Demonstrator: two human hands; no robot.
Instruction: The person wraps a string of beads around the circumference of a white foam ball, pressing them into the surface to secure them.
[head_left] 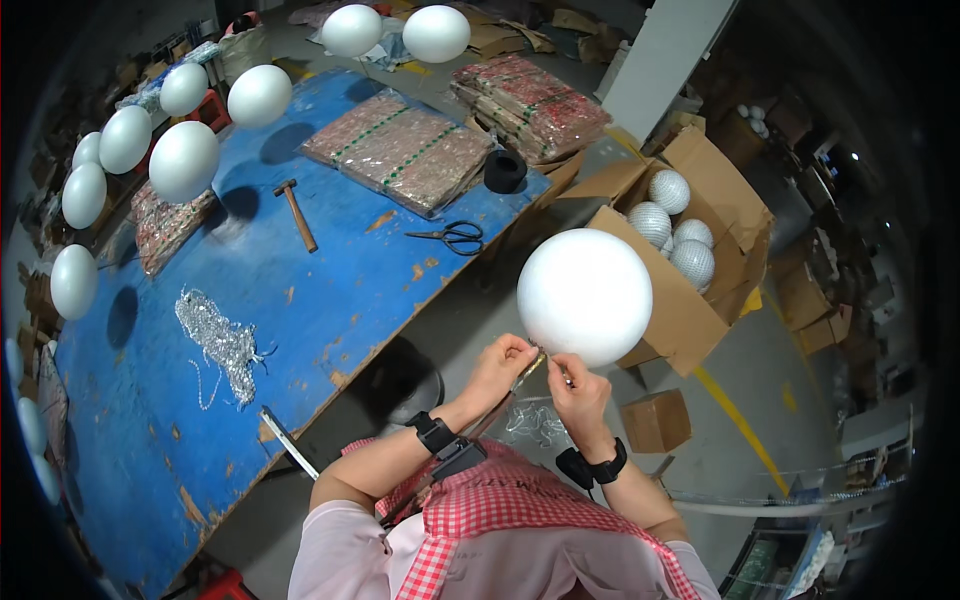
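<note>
One big white ball, one hammer, one scissors.
My left hand and right hand each pinch a small unclear thing.

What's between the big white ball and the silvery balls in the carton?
The open carton's near cardboard side lies between the big white ball and the silvery balls, as seen in the head view.
</note>
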